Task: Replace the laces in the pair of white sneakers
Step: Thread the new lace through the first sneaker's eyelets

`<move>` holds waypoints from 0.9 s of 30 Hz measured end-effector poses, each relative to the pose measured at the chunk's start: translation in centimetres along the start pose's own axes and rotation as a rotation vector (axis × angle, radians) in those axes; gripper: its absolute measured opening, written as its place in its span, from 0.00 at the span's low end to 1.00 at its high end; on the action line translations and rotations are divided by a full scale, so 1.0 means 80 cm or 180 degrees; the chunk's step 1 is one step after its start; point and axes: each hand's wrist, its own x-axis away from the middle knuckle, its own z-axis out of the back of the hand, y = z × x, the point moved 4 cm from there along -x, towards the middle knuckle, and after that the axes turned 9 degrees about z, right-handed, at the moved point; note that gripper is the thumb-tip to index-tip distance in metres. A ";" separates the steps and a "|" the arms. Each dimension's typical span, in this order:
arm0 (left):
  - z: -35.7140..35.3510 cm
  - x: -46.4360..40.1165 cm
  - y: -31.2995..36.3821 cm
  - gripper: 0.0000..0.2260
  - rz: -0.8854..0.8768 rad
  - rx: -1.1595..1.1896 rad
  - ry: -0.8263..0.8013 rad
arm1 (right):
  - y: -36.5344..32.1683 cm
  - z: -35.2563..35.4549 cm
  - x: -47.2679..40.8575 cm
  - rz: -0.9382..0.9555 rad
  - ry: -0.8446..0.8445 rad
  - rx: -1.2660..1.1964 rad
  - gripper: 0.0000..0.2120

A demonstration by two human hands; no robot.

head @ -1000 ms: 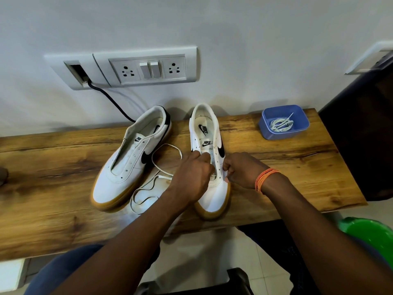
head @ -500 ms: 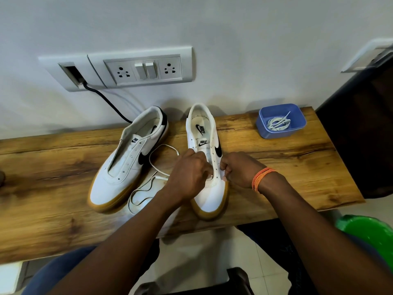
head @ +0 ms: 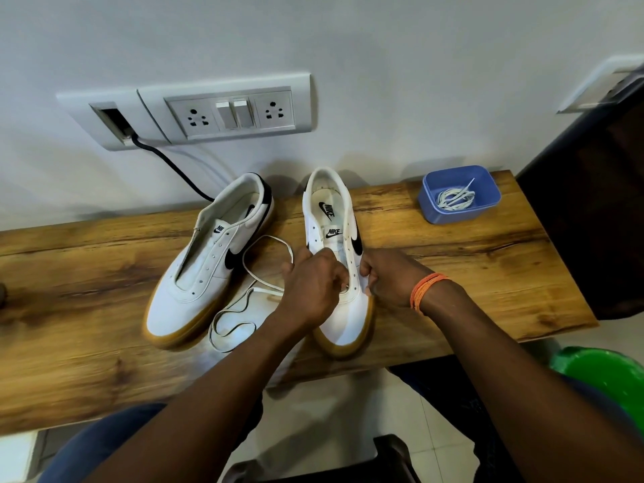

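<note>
Two white sneakers with tan soles stand on the wooden shelf (head: pixel 470 273), toes toward me. No lace is in the left sneaker (head: pixel 205 270). My left hand (head: pixel 313 284) is curled over the lower eyelets of the right sneaker (head: pixel 336 224), pinching at the lace there. Against that shoe's right side, my right hand (head: pixel 386 277) grips the eyelet edge, thumb and fingers curled. A loose white lace (head: pixel 244 298) loops across the shelf between the shoes and runs up under my left hand.
A blue tub (head: pixel 432 207) holding a coiled white lace (head: pixel 454 198) sits at the shelf's back right. A socket panel (head: pixel 230 109) with a black cable (head: pixel 167 162) is on the wall behind. A green bucket (head: pixel 606 378) stands low right, a dark cabinet (head: pixel 585 217) beside the shelf.
Both hands stay on the right sneaker's lower eyelets with only small finger shifts. The view has tilted slightly. The loose lace lies much the same.
</note>
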 end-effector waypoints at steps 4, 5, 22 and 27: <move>-0.010 0.006 0.001 0.11 0.0201 0.0127 0.0077 | -0.003 -0.001 0.000 -0.0053 0.0041 -0.0044 0.13; -0.012 0.006 0.001 0.11 0.0252 0.0211 0.0047 | -0.003 -0.002 0.000 -0.0076 0.0039 -0.0054 0.14; -0.016 -0.006 -0.001 0.13 0.0271 0.0153 -0.0314 | -0.002 -0.004 0.003 -0.0091 0.0031 -0.0501 0.15; -0.010 -0.002 0.008 0.11 0.0311 -0.0085 -0.0091 | -0.004 -0.009 0.001 -0.0077 0.0079 -0.0502 0.18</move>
